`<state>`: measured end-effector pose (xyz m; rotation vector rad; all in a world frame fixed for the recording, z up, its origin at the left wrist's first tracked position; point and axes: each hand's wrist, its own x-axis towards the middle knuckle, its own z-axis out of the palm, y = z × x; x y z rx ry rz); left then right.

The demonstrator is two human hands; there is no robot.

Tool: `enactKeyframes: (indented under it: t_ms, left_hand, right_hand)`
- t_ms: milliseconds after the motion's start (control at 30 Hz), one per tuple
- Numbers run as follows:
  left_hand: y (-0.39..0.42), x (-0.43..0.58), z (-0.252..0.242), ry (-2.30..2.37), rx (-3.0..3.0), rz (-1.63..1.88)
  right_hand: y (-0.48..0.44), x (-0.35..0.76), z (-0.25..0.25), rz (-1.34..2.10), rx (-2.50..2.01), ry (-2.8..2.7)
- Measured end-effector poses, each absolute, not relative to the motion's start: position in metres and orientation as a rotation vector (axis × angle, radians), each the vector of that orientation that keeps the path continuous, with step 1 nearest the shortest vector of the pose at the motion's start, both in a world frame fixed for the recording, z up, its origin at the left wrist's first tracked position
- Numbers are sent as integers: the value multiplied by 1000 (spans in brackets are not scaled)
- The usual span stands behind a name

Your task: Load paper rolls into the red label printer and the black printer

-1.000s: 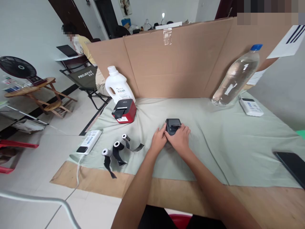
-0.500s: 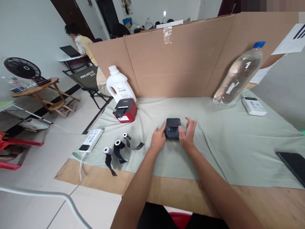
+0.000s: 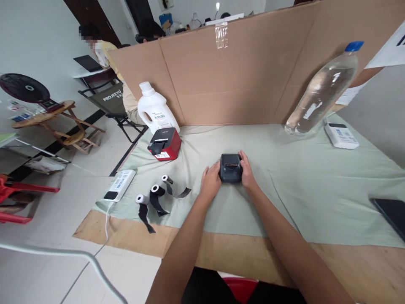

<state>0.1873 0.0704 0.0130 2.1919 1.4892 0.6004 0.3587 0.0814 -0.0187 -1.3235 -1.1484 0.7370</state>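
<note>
A small dark box-shaped device [image 3: 230, 169] sits upright on the pale green cloth [image 3: 234, 211]. My left hand [image 3: 211, 180] presses against its left side, and my right hand [image 3: 247, 169] rests along its right side, so the device is held between both. To the left stand several small rolls with loose black strips, among them a black roll [image 3: 157, 192] and a white one [image 3: 142, 199]. Behind them is a red and black device [image 3: 165, 144], with a white jug [image 3: 156, 109] just beyond it.
A tall cardboard panel [image 3: 234, 80] spans the back. A clear bottle with a blue cap [image 3: 324, 90] leans at the back right, near a white power strip [image 3: 342, 136]. A phone [image 3: 390, 213] lies far right. Another white power strip [image 3: 120, 185] lies left. A person sits beyond.
My right hand has come down from the device's front right corner to lie flat along its right side. My left hand stays at the left side. The view has shifted slightly.
</note>
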Motion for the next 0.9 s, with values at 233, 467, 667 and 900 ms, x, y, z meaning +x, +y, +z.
enactKeyframes:
  t_ms: [233, 467, 667, 900]
  left_hand:
    - [72, 188, 13, 1508, 2199, 581]
    - [72, 187, 14, 1548, 2273, 525]
    - [76, 185, 10, 1551, 2351, 478]
    - [76, 186, 8, 1562, 2302, 522]
  right_hand:
    - [85, 361, -18, 771, -1352, -1154]
    - [89, 360, -24, 745, -1384, -1128]
    - [91, 360, -23, 803, -1336, -1111]
    - [86, 363, -15, 913, -1224, -990]
